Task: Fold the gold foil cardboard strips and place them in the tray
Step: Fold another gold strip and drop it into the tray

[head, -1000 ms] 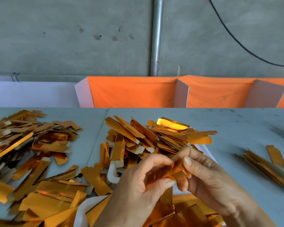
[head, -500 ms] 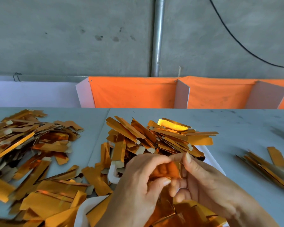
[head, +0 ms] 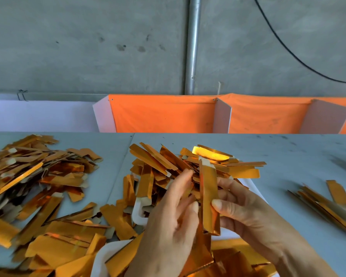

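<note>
A gold foil strip [head: 208, 194] stands nearly upright between my hands, its pale tab at the top. My right hand [head: 248, 212] pinches it at mid-height with the thumb on its right edge. My left hand [head: 172, 222] is blurred, with its fingers fairly straight beside the strip's left edge; whether they touch it is unclear. Behind the hands a white tray [head: 252, 184] holds a heap of folded strips [head: 188, 160]; only its rim shows.
A big loose pile of gold strips [head: 34, 182] covers the table's left side. A small bundle of strips [head: 326, 202] lies at the right. More gold pieces [head: 238, 258] lie under my wrists. An orange cloth divider [head: 162, 114] lines the table's far edge.
The strip was crumpled small between both hands' fingertips; now it stands long and upright. My left hand has loosened and slid down its left side while the right keeps hold.
</note>
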`<state>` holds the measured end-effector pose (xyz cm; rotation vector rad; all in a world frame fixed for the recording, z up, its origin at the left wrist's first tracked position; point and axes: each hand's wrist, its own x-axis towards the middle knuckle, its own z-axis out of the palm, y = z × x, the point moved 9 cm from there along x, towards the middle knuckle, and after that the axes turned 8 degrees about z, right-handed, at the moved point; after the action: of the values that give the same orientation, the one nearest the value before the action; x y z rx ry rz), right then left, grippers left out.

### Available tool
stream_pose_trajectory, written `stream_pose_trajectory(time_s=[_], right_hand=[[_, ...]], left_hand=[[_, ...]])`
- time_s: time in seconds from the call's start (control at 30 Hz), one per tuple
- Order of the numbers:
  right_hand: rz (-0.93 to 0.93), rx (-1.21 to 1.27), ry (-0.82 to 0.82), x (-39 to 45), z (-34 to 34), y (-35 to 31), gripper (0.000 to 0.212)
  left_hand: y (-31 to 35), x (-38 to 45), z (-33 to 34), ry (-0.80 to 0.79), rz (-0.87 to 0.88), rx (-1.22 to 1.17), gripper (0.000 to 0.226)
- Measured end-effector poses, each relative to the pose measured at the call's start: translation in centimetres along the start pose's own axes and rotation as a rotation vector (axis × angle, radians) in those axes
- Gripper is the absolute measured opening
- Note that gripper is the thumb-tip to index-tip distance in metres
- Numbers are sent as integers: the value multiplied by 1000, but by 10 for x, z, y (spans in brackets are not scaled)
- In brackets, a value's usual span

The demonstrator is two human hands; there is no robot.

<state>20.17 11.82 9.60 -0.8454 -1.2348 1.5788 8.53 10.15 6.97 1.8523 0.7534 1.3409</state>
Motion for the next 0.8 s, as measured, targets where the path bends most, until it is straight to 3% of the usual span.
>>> stream_pose_trajectory(time_s=[0.03, 0.1, 0.2, 0.33, 0.43, 0.53, 0.67, 0.8], right_hand=[[173, -34, 122, 5, -26, 47, 52], [103, -252, 106, -4, -29, 61, 49], [94, -318, 98, 3, -24, 56, 42], [92, -354, 113, -1, -18, 56, 44], [-24, -463, 412, -6, -38, 41, 55], [-248, -594, 709, -21, -43, 14, 43], [-439, -808, 737, -31, -26, -4, 22], [-228, -835, 706, -22, -33, 10, 19]], left_hand=[[-4, -1, 0, -4, -42, -26, 47], [-11, -2, 3, -36, -59, 53, 53], [-7, 1, 3, -37, -18, 265, 47], [-6, 2, -6, 34, -32, 342, 49], [-6, 2, -8, 67, -33, 371, 50], [-6, 1, -5, 67, -8, 454, 54], [-2, -1, -7, 86, 26, 542, 57], [-3, -1, -9, 95, 12, 567, 58]])
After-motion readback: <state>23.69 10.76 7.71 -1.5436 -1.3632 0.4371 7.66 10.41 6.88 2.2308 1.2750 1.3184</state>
